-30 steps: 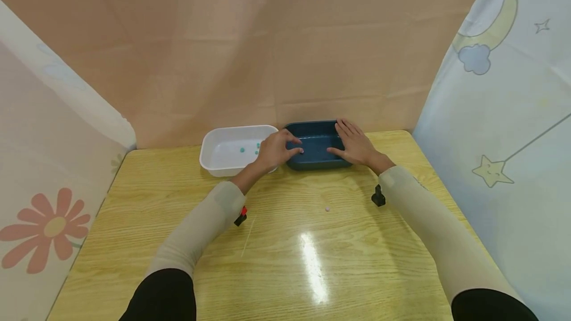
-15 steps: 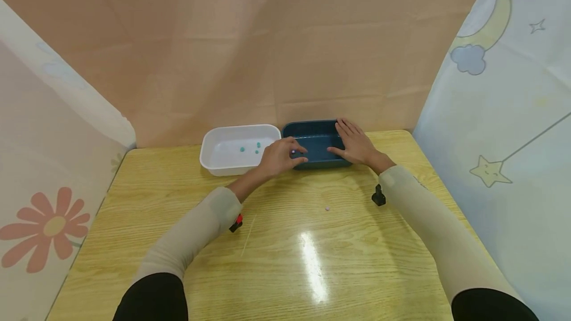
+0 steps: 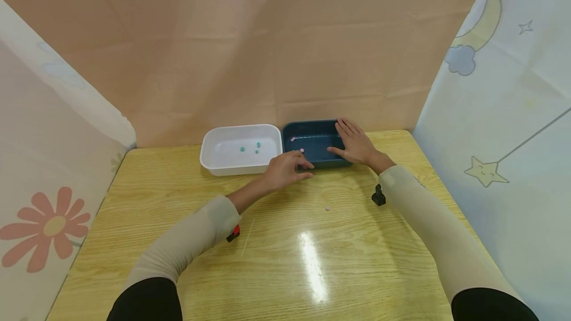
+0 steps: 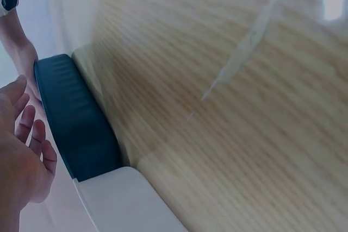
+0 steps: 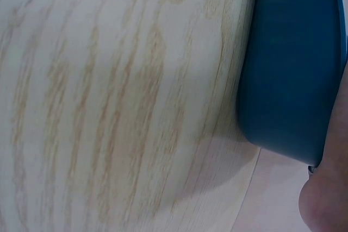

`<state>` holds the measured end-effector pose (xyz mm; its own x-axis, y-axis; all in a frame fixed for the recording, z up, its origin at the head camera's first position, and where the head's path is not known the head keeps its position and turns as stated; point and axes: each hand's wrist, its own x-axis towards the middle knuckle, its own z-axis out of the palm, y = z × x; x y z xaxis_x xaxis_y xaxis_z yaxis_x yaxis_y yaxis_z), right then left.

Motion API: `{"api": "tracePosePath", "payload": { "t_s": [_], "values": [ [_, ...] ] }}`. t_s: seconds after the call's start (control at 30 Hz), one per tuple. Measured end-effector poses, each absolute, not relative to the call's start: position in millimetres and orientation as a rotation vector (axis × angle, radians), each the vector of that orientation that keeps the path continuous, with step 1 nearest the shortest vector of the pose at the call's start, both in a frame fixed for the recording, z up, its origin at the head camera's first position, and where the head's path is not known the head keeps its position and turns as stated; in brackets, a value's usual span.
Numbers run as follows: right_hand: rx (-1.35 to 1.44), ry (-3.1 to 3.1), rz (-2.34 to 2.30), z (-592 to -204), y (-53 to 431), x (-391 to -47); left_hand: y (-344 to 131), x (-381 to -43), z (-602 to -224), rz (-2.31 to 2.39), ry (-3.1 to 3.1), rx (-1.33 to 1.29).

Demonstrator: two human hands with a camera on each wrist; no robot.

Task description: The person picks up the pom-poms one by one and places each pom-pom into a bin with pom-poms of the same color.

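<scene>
A dark blue tray (image 3: 317, 137) stands at the back of the table with a few small pale pink pieces (image 3: 302, 150) in its left part. My left hand (image 3: 285, 170) is over the tray's front left edge, its fingers loosely bent and nothing seen between them; the left wrist view shows the same hand (image 4: 24, 150) above the rim. My right hand (image 3: 357, 143) rests on the tray's right end, fingers spread straight. Beside the blue tray on the left stands a white tray (image 3: 223, 157), holding a few small green pieces (image 3: 242, 149).
One small pale pink piece (image 3: 327, 208) lies on the wooden table (image 3: 276, 261) in front of the blue tray. A brown cloth (image 3: 200, 63) hangs right behind both trays. Printed curtains flank the table on the left and right.
My left hand has drawn back from inside the blue tray toward its front edge, and pink pieces there have come into view. The right hand has stayed on the tray's right end.
</scene>
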<state>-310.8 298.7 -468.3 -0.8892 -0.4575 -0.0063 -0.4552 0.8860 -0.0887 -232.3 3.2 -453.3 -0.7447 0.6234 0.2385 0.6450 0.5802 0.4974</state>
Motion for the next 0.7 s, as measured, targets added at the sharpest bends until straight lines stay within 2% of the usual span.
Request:
{"api": "tracePosePath", "payload": {
  "t_s": [0.7],
  "values": [
    [-0.732, 3.028, -0.128, -468.9, 299.1, -312.1, 20.3, -209.9, -478.2, -0.795, -2.797, -1.374]
  ]
}}
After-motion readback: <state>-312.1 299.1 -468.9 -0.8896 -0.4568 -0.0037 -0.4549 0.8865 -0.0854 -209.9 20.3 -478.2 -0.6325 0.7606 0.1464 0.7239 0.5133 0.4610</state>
